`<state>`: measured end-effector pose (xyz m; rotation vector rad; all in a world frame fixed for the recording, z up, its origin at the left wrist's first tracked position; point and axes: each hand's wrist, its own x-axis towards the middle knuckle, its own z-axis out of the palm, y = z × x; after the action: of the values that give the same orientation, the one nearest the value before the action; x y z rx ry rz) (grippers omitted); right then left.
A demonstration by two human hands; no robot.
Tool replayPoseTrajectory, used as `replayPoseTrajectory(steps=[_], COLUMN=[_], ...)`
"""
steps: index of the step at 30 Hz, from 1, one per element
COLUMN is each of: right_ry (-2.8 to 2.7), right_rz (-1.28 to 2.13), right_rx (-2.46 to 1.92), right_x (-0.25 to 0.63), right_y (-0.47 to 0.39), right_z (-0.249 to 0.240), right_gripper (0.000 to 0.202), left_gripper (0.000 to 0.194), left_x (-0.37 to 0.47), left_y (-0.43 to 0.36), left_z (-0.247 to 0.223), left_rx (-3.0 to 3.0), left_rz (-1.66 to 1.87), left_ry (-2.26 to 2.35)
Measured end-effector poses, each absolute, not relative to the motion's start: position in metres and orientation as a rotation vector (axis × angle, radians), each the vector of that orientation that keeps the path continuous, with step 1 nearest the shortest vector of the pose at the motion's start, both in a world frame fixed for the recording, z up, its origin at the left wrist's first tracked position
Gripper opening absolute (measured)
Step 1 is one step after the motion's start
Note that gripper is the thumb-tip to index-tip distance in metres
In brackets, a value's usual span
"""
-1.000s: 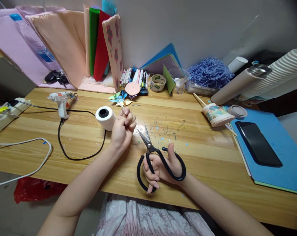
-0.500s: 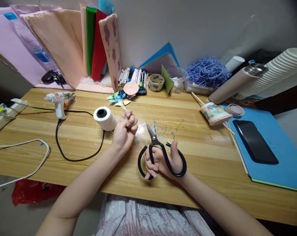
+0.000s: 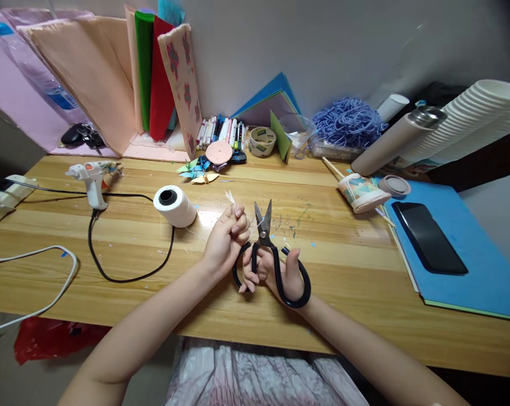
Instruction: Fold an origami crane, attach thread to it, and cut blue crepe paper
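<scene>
My left hand (image 3: 228,237) is closed on a small bundle of white threads (image 3: 230,197), whose ends stick up above the fingertips. Right beside it, my right hand (image 3: 275,273) holds black-handled scissors (image 3: 264,234), blades parted and pointing away from me. A thin white thread lies across between the blades. The white thread spool (image 3: 174,206) lies left of my left hand, with a strand trailing toward that hand. Small paper scraps (image 3: 295,220) are scattered behind the scissors.
A glue gun (image 3: 93,183) and its black cable are at the left. Markers (image 3: 223,132), a tape roll (image 3: 262,141) and blue cord (image 3: 348,123) line the back. At the right are a decorated cup (image 3: 362,193), a flask (image 3: 398,141) and a phone (image 3: 429,237) on blue sheets.
My left hand has moved right, closer to the scissors, with the threads. The scissor blades have opened wider and now stand around a thread. The whole view has shifted slightly.
</scene>
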<state>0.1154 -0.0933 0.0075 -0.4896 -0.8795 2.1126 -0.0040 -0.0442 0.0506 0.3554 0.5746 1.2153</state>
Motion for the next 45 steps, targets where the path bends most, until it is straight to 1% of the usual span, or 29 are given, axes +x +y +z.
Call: replayPoseTrajectory(steps=[13, 15, 20, 23, 28, 32, 34, 37, 39, 41, 43, 45], right_ry=[-0.869, -0.899, -1.075, -1.135, -1.064, -1.006, -0.967, -0.855, -0.95, -1.038, -1.169, -1.411], right_rz=[2.264, 2.276, 2.249, 2.239, 2.265, 2.309, 2.178, 1.704, 1.563, 1.479, 1.323, 1.025], right_rx=[-0.366, -0.355, -0.461, -0.463, -0.431, -0.501, -0.559, -0.664, -0.722, -0.933, -1.228, -1.563], right_x=[0.127, 0.128, 0.133, 0.137, 0.136, 0.135, 0.143, 0.167, 0.184, 0.197, 0.206, 0.212], right_y=[-0.086, -0.086, -0.084, -0.082, -0.082, -0.083, -0.08, -0.067, -0.055, -0.044, -0.034, -0.025], right_z=[0.018, 0.021, 0.031, 0.036, 0.031, 0.035, 0.049, 0.077, 0.087, 0.082, 0.065, 0.043], right_gripper=[0.069, 0.073, 0.096, 0.1, 0.093, 0.085, 0.079, 0.073, 0.07, 0.066, 0.051, 0.039], left_gripper=[0.024, 0.024, 0.023, 0.021, 0.019, 0.02, 0.021, 0.02, 0.017, 0.016, 0.016, 0.016], left_x=[-0.012, -0.013, -0.013, -0.012, -0.007, -0.007, -0.007, -0.005, -0.004, -0.005, -0.007, -0.01], left_y=[-0.037, -0.037, -0.034, -0.034, -0.038, -0.039, -0.04, -0.041, -0.04, -0.038, -0.036, -0.034], left_z=[0.057, 0.057, 0.053, 0.051, 0.052, 0.049, 0.044, 0.036, 0.033, 0.032, 0.031, 0.029], left_rx=[0.211, 0.179, 0.219, 0.276, 0.298, 0.269, 0.255, 0.259, 0.315, 0.379, 0.423, 0.475], left_rz=[1.2, 1.192, 1.19, 1.183, 1.149, 1.142, 1.108, 1.05, 1.058, 1.076, 1.072, 1.063], left_ry=[0.467, 0.463, 0.493, 0.505, 0.501, 0.478, 0.518, 0.599, 0.588, 0.572, 0.595, 0.633])
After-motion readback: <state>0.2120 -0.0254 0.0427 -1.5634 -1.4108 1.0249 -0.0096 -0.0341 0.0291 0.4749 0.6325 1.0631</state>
